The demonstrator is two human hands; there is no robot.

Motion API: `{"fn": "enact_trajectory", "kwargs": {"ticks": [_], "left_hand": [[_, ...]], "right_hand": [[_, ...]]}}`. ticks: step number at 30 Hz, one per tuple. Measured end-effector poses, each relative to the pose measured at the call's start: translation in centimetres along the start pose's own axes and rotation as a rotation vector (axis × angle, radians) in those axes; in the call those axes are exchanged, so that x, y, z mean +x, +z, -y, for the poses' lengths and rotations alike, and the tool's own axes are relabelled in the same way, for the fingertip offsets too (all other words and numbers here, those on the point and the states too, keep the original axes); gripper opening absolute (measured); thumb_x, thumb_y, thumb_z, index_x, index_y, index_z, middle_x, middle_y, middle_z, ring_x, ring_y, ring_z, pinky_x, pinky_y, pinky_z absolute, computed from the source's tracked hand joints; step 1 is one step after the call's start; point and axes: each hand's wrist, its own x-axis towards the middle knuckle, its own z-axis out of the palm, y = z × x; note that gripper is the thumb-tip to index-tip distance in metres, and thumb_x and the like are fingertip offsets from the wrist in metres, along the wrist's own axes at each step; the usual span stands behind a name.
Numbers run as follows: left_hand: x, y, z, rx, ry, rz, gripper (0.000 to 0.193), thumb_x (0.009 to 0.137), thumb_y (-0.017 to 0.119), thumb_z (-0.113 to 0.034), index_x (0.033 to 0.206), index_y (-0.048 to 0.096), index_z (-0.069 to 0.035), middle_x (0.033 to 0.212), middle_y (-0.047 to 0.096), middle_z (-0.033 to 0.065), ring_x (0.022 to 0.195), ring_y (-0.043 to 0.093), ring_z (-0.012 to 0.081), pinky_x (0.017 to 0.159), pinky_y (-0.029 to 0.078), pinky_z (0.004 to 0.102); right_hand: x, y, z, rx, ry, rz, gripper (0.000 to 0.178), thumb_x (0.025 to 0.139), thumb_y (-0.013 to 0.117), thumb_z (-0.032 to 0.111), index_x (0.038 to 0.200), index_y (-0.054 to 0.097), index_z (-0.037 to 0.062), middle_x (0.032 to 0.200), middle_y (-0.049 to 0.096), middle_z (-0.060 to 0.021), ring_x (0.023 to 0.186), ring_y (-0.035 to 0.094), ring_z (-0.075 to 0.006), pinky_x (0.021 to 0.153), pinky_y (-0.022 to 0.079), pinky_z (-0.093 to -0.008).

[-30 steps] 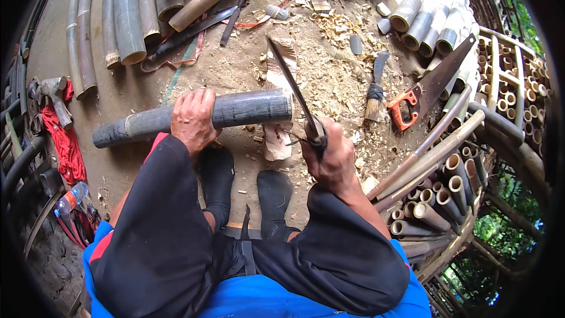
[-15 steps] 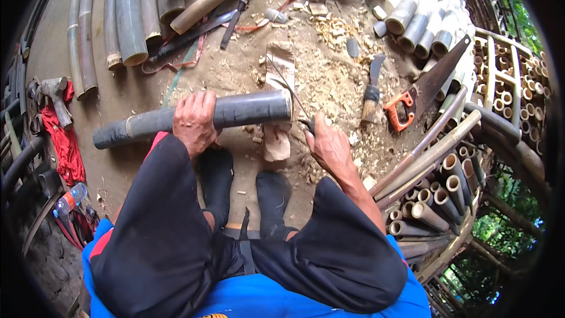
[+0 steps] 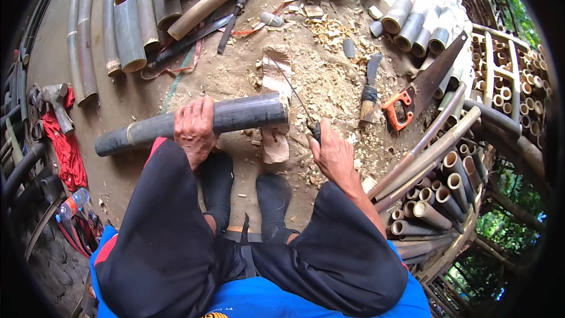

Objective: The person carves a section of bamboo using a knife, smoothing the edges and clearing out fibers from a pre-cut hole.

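A thick dark bamboo tube [image 3: 247, 112] lies across in front of my legs, its right end over a pale wooden block [image 3: 274, 144]. My left hand [image 3: 195, 128] is wrapped over the tube's middle from above and grips it. Beside the tube's right end, my right hand [image 3: 333, 150] is closed round the dark handle of a knife [image 3: 300, 99]. Its long, thin blade shows nearly edge-on and slants up and left past the cut end. Whether the blade touches the bamboo, I cannot tell.
Wood chips [image 3: 335, 94] litter the ground. To the right lie a second knife [image 3: 369, 91] and an orange-handled saw [image 3: 406, 103]. Large bamboo tubes [image 3: 126, 29] line the far side. Cut bamboo pieces [image 3: 432, 212] are piled at the right, and a red cloth [image 3: 62, 147] hangs at the left.
The tube's right end and my right hand with the knife are slightly lower in the picture. My left hand keeps its grip. The whole view has shifted a little.
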Motion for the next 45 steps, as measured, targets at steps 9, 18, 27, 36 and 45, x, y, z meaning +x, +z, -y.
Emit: {"fn": "enact_trajectory", "kwargs": {"ticks": [9,18,27,36,45], "left_hand": [[0.0,1.2,-0.9,-0.024,0.009,0.007,0.058,0.070,0.078,-0.016,0.123,0.059,-0.004,0.110,0.064,0.0145,0.105,0.063,0.0374,0.096,0.049,0.0481],[1.5,-3.0,-1.9,-0.147,-0.008,0.420,0.079,0.069,0.084,-0.039,0.133,0.052,-0.008,0.125,0.059,0.0185,0.125,0.056,0.0398,0.104,0.044,0.0551],[10.7,-15.7,12.4,-0.570,-0.016,0.704,0.057,0.068,0.093,-0.020,0.116,0.071,0.000,0.108,0.076,0.0141,0.098,0.073,0.0236,0.085,0.058,0.0371],[19.8,-16.4,-2.5,-0.321,0.094,0.894,0.095,0.062,0.100,-0.029,0.141,0.057,0.001,0.135,0.066,0.0222,0.121,0.066,0.0293,0.102,0.056,0.0398],[-1.5,-2.3,5.0,-0.124,-0.127,0.439,0.083,0.050,0.097,-0.024,0.123,0.060,-0.008,0.109,0.071,0.0195,0.106,0.067,0.0439,0.092,0.054,0.0513]], "right_hand": [[-4.6,2.7,1.6,0.542,0.285,-0.558,0.070,0.095,0.068,0.013,0.159,0.041,0.0048,0.127,0.062,-0.0271,0.112,0.066,-0.0432,0.097,0.053,-0.0456],[-16.9,7.0,0.4,0.525,0.736,-0.672,0.072,0.095,0.067,0.019,0.161,0.040,0.0136,0.128,0.059,-0.0259,0.115,0.065,-0.0403,0.099,0.051,-0.0452],[-14.2,4.8,-1.6,0.221,0.579,-0.512,0.073,0.097,0.067,0.020,0.163,0.037,0.0171,0.132,0.051,-0.0337,0.117,0.060,-0.0487,0.097,0.051,-0.0492],[-5.1,6.0,-6.2,0.053,0.347,-0.682,0.070,0.095,0.069,0.016,0.160,0.043,0.0194,0.114,0.050,-0.0282,0.103,0.060,-0.0485,0.090,0.053,-0.0545],[-12.5,10.5,-8.8,0.486,0.948,-0.982,0.078,0.098,0.065,0.015,0.167,0.029,0.0137,0.124,0.050,-0.0292,0.108,0.058,-0.0445,0.092,0.051,-0.0521]]}}
